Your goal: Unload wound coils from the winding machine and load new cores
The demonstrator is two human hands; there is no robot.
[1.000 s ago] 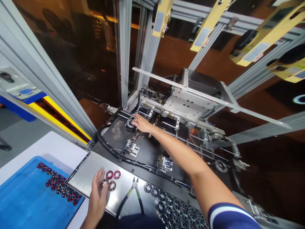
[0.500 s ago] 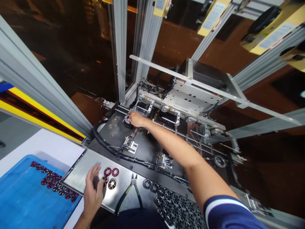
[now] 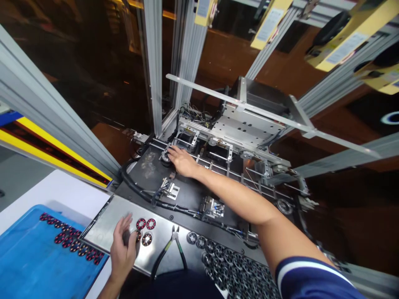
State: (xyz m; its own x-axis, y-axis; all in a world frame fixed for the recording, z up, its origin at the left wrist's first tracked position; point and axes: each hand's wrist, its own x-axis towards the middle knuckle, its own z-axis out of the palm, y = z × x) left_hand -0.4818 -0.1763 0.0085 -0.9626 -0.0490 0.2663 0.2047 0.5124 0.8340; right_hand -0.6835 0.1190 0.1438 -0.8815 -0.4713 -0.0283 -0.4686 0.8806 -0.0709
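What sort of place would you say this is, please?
Probably a factory assembly station: it has a machine with rods and cables, metal rings grouped on a metal ledge, and a blue tray holding small red-and-black rings.

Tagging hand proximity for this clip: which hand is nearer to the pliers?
Left. The left hand is left of the pliers, with red-and-black rings between; the right hand is farther away, at the round fixture.

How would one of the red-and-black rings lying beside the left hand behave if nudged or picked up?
Nudged, the ring would probably slide rather than roll, since it lies flat on a shiny metal sheet. It looks low and wide, so tipping seems unlikely. Its round outline suggests it would be stiff when lifted.
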